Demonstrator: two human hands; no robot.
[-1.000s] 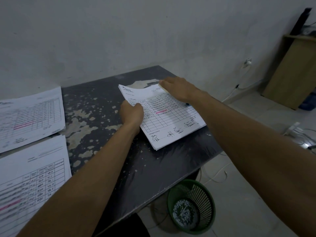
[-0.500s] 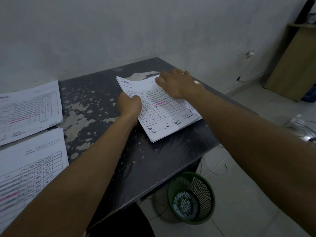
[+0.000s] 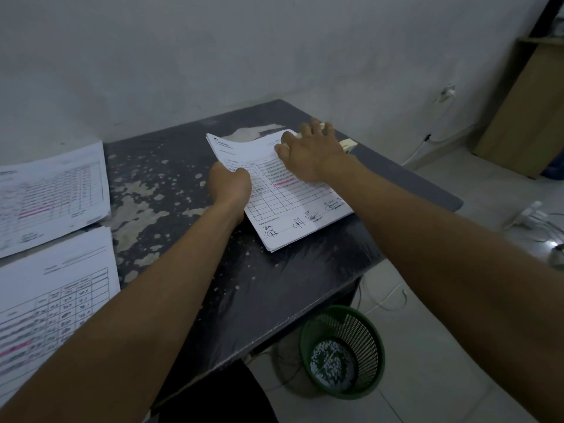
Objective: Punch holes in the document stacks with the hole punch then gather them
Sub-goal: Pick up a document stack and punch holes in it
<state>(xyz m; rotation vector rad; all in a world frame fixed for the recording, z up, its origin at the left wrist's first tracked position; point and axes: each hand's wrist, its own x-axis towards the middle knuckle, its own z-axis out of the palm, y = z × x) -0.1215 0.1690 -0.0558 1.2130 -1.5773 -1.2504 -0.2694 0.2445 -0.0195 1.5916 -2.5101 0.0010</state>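
Your left hand grips the left edge of the document stack, fingers curled round the sheets and lifting that side a little, so the top page bows. Your right hand lies on the far right part of the same stack, fingers bent over a pale object that peeks out past your wrist — it is too hidden to say what it is, or whether you hold it or only press on it. The stack sits toward the desk's far right corner, turned at an angle, its near corner close to the right edge of the dark, chipped desk. Two more paper stacks lie at the left edge — one further back, one nearer you. A green mesh bin stands on the floor below the desk's near right corner.
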